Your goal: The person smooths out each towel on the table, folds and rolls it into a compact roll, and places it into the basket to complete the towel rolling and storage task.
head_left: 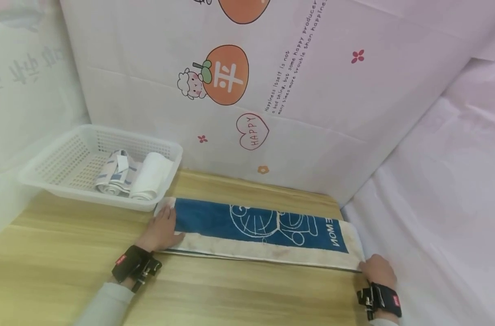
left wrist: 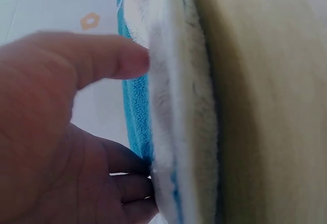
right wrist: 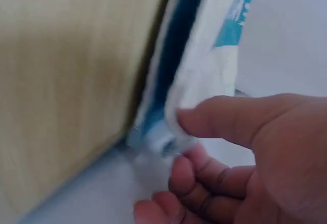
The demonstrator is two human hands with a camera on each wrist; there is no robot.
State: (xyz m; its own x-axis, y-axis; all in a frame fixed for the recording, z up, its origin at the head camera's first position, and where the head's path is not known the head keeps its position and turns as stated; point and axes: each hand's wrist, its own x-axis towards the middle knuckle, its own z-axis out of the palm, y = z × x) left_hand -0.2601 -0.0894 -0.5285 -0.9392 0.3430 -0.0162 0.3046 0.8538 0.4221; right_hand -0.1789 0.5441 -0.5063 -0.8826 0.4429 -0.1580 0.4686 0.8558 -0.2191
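Note:
A blue and cream towel (head_left: 215,222) with a white line drawing and lettering lies folded into a long strip across the wooden table. My left hand (head_left: 163,228) rests on its left end. The left wrist view shows the thumb (left wrist: 135,60) and fingers of that hand touching the layered towel (left wrist: 163,96), the fingers mostly straight. At the opposite end, my right hand (head_left: 379,270) pinches the near corner. Up close in the right wrist view, the right thumb (right wrist: 204,116) presses the cream edge of the towel (right wrist: 199,70), with fingers curled beneath. A gap shows between the folded layers there.
A white plastic basket (head_left: 48,181) stands at the back left, close to the towel's left end. In it are a striped rolled towel (head_left: 109,174) and a white rolled towel (head_left: 151,176). Printed white cloth (head_left: 312,149) walls the back; white fabric hangs on both sides.

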